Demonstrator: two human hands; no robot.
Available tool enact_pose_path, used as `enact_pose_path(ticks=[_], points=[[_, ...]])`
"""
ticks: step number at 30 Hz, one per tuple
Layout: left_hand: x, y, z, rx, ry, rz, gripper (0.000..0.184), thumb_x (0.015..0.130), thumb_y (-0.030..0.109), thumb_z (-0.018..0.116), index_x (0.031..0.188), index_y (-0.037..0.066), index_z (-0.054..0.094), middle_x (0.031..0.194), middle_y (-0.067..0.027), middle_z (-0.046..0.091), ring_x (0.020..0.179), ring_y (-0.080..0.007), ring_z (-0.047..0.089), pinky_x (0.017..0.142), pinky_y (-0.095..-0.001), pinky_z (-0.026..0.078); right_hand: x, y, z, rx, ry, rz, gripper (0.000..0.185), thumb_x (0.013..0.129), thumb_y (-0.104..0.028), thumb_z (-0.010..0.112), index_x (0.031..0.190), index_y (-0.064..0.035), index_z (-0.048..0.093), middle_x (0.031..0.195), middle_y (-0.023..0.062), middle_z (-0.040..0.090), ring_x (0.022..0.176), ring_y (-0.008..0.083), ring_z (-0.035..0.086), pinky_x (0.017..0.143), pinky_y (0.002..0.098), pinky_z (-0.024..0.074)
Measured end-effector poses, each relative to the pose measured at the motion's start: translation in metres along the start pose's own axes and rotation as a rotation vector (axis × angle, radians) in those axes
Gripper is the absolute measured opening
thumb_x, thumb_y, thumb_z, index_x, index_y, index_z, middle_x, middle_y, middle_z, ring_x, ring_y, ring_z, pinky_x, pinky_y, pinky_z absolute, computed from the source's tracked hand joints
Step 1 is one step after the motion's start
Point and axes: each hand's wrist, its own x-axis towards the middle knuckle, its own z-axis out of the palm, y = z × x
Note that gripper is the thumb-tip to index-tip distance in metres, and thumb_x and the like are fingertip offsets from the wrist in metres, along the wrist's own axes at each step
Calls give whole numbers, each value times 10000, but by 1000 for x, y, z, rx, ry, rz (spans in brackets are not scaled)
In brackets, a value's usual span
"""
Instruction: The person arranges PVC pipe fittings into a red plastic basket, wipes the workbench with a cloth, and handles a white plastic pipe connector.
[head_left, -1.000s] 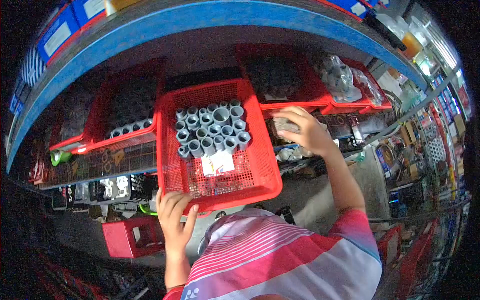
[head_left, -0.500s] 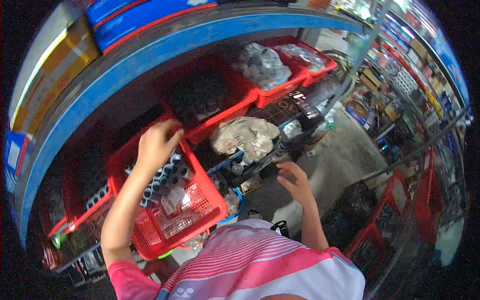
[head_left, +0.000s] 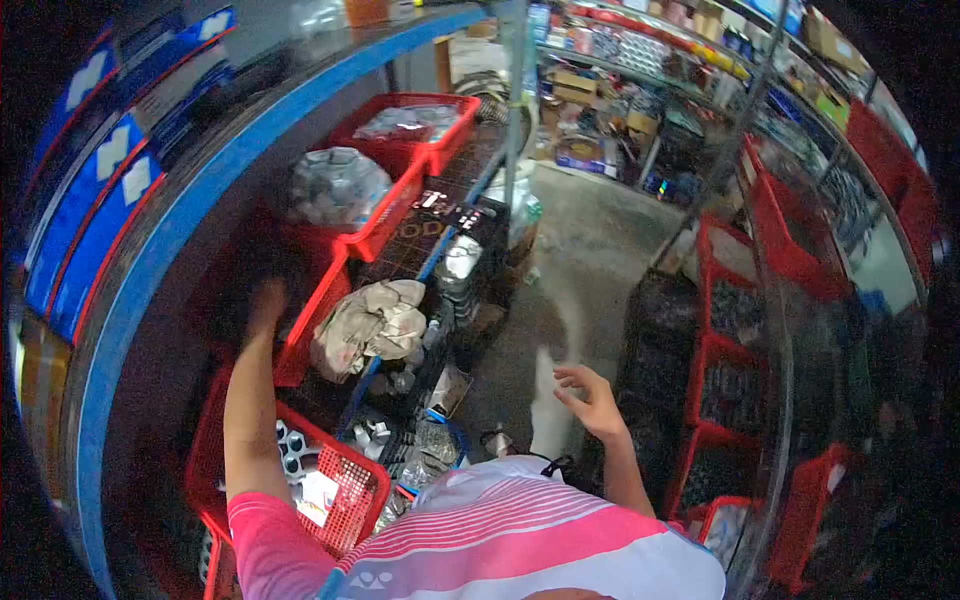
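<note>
At left, over a red plastic basket — left hand apparently mid-reach, fingers unclear; gripping needs closure — right hand, fingers apart.

Moulded plastic, clear film, cloth and concrete, in finishes from matt to glossy.
Red mesh basket: plastic, perforated, smooth, semi-gloss. Pipe fittings: plastic-looking, smooth, faint sheen. White card: paper-like, bright with glare. Red bin: plastic, smooth on its outer wall; interior too dark to read. Bulging bag: transparent plastic film, crinkled, glossy. Bundle: cloth, matt, creased, stained. Blue shelf edge: painted-looking, base material unclear. Floor: concrete, dull sheen. Striped shirt: fabric, matt.
</note>
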Motion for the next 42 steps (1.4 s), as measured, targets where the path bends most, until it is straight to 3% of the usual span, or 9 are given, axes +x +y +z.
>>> enact_pose_path(ticks=[5,9,12,15,17,18,29,37,42], points=[[28,-49,7,-962,-408,409,406,818,233,500,1184,58,490,1284,-166,423,1166,-357,407,959,-429,365,-16,24,-1,1,33,97,351,774,-208,638,1071,-32,576,954,100,607,839,181,582,711,307,451],[15,-48,7,-919,-237,455,436,788,269,553,1168,63,501,1260,-185,438,1153,-353,422,947,-425,374,-9,19,5,-24,-15,-38,293,774,-121,631,1047,-30,576,966,91,604,843,161,582,688,285,452],[-30,37,-69,-158,-13,43,452,731,290,607,1104,47,534,1165,-208,495,1074,-354,483,893,-436,402,3,14,15,-6,-79,-40,306,765,-108,643,1054,-27,578,971,94,608,842,173,583,733,289,457],[-54,117,-143,164,62,131,457,690,317,638,1032,24,565,1056,-226,553,987,-358,540,839,-453,425,19,7,21,4,-136,-93,315,759,-101,653,1057,-29,582,991,91,612,852,187,582,782,306,459],[-60,124,-157,26,-287,-157,536,662,371,668,1070,46,547,1055,-206,565,971,-365,542,837,-456,427,43,2,31,-9,-188,-190,306,747,-54,649,1046,-39,588,1010,90,612,864,187,585,785,316,463],[-84,135,-171,46,50,40,521,659,387,674,1036,47,557,1026,-197,579,927,-356,562,781,-450,453,58,-6,34,-62,-230,-246,317,722,-18,651,1032,-42,591,994,91,617,860,181,587,775,304,466],[-217,157,-291,-103,186,-558,446,681,402,665,992,95,579,870,-177,619,812,-337,608,676,-421,485,225,-143,178,71,-496,-906,193,754,-54,625,942,-23,594,808,55,573,727,137,530,678,252,425],[-334,234,-348,-101,66,-810,510,605,276,746,994,-14,588,860,-191,617,806,-304,617,703,-349,475,344,-154,349,-606,-754,-1133,457,740,-257,606,1145,-60,530,1180,170,515,1086,312,491,929,384,387],[-398,254,-336,-23,155,-835,443,629,298,729,967,43,595,871,-145,622,801,-317,606,696,-384,477,413,-162,369,-134,-1353,-848,452,735,-275,596,1135,-72,539,1184,166,517,1090,311,489,935,384,386]])
